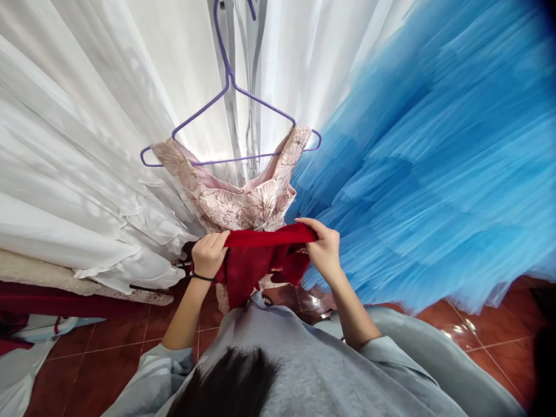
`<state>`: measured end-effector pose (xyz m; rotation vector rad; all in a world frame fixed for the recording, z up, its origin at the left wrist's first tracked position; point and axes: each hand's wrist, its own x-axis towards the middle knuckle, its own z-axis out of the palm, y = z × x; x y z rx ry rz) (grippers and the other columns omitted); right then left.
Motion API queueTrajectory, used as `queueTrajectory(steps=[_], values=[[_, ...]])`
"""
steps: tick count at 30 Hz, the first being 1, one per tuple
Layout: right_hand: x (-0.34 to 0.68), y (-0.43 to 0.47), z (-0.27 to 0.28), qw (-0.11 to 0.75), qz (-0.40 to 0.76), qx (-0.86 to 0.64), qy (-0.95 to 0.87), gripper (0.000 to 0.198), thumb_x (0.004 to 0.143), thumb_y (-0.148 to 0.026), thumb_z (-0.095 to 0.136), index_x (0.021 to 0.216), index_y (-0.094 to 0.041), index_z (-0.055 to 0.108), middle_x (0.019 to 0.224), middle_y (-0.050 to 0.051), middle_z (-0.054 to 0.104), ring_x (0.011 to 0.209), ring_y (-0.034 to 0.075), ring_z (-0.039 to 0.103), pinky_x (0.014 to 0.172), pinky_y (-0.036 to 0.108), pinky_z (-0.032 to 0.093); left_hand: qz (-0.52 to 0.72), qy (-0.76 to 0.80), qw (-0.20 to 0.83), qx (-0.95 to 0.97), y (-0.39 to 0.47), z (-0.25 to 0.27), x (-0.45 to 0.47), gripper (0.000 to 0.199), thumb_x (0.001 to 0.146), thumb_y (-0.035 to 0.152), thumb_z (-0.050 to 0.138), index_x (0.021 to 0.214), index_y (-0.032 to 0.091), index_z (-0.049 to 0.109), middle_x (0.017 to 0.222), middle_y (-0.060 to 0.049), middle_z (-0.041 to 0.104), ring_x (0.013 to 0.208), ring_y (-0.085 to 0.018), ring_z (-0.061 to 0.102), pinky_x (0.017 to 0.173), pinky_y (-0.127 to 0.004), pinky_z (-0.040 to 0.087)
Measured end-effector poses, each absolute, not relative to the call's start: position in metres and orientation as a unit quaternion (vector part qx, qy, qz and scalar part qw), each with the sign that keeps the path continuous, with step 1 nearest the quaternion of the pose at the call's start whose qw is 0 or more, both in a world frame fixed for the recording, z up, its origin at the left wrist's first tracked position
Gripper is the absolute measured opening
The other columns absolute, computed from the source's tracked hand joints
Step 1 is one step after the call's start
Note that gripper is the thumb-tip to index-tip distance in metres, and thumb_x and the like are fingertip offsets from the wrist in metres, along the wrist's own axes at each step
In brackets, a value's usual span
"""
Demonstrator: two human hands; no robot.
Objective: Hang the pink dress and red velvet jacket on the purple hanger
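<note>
My left hand (210, 254) grips one end of a red cloth (265, 237), whose exact kind I cannot make out. The other end is pinched in my right hand (324, 246), thumb and fingers closed on it. Its top edge is stretched level between the two hands, and the rest hangs down in folds. Just behind it hangs a pink dress (246, 209) with a raised floral pattern and wide straps. Those straps loop over a purple hanger (260, 101). The cloth hides much of the dress below the bodice.
White draped fabric (65, 118) fills the left and back. A large blue tulle skirt (440, 148) spreads on the right. Dark red garments (57, 301) lie low at the left, above a red tiled floor (113, 342). A grey-green rounded seat (428, 337) is at the right.
</note>
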<state>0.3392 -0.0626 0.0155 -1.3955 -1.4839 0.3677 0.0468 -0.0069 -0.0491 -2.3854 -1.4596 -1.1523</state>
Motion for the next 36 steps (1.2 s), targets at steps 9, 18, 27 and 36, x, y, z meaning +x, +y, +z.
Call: queueTrajectory(steps=[9, 18, 27, 36], values=[[0.348, -0.062, 0.06, 0.517, 0.013, -0.591, -0.619, 0.056, 0.065, -0.006, 0.042, 0.108, -0.021, 0.076, 0.103, 0.003, 0.078, 0.093, 0.02, 0.074, 0.086, 0.032, 0.058, -0.363, -0.558, -0.403, -0.628, -0.018, -0.139, 0.072, 0.012, 0.082, 0.03, 0.065, 0.076, 0.021, 0.069, 0.077, -0.005, 0.072, 0.077, -0.026, 0.068, 0.074, -0.037, 0.055], [0.408, -0.041, 0.066, 0.44, -0.032, -0.663, -0.604, 0.051, 0.065, -0.009, 0.049, 0.106, -0.019, 0.076, 0.096, 0.005, 0.078, 0.08, 0.023, 0.073, 0.076, 0.033, 0.058, -0.551, -0.548, -0.442, -0.448, 0.011, -0.061, 0.017, 0.029, 0.061, 0.042, 0.073, 0.072, 0.019, 0.059, 0.067, 0.001, 0.068, 0.066, -0.015, 0.065, 0.074, -0.031, 0.058], [0.388, -0.02, 0.057, 0.377, 0.061, -0.651, -0.656, 0.041, 0.067, -0.008, 0.053, 0.097, -0.022, 0.078, 0.09, 0.004, 0.079, 0.075, 0.021, 0.071, 0.066, 0.027, 0.052, -0.405, -0.582, -0.435, -0.555, 0.002, 0.057, -0.028, 0.035, 0.053, 0.046, 0.082, 0.067, 0.016, 0.072, 0.063, -0.002, 0.069, 0.063, -0.017, 0.061, 0.06, -0.028, 0.053], [0.305, -0.001, 0.04, 0.12, 0.236, -0.495, -0.828, 0.025, 0.085, -0.012, 0.057, 0.099, -0.021, 0.076, 0.097, 0.006, 0.078, 0.09, 0.022, 0.073, 0.078, 0.028, 0.053, -0.488, -0.659, -0.361, -0.443, -0.015, 0.14, -0.09, 0.022, 0.038, 0.026, 0.076, 0.055, 0.018, 0.065, 0.057, 0.003, 0.064, 0.06, -0.015, 0.055, 0.059, -0.025, 0.044]])
